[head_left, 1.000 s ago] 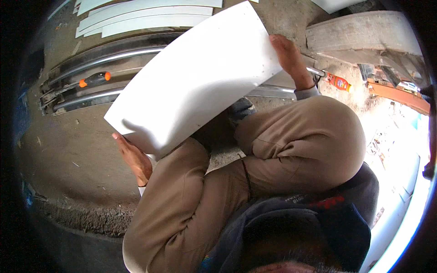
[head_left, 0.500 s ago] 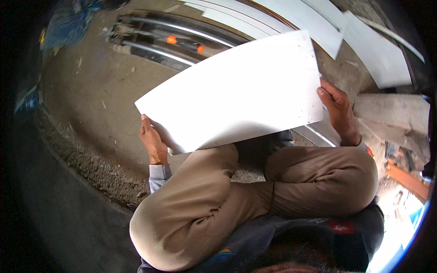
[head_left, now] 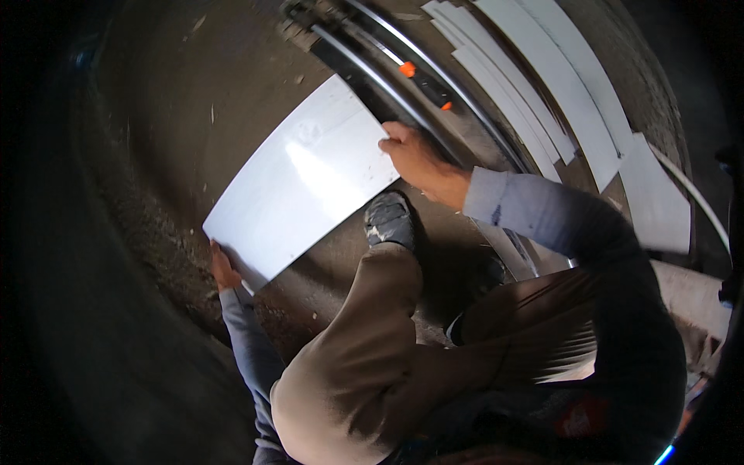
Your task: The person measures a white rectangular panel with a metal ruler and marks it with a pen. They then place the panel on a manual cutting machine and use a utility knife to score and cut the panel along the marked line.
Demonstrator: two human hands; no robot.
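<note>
A large glossy white tile (head_left: 298,178) is held out over the floor to my left, slanting from lower left to upper right. My left hand (head_left: 225,268) grips its lower-left short edge, with most of the fingers hidden. At the opposite short edge, my right hand (head_left: 418,161) pinches the tile with the thumb on top and the other fingers underneath. Just beyond the right hand lies a tile cutter (head_left: 380,74) with two shiny rails and orange parts.
Several long white tile strips (head_left: 535,85) lie beyond the cutter, and a white offcut (head_left: 656,194) is at the far right. My shoe (head_left: 390,219) is close to the tile's near edge. A rough ledge (head_left: 167,256) runs along the left.
The tile has swung left and down from above my knees, still in both hands. My right arm now reaches across, and the view has turned.
</note>
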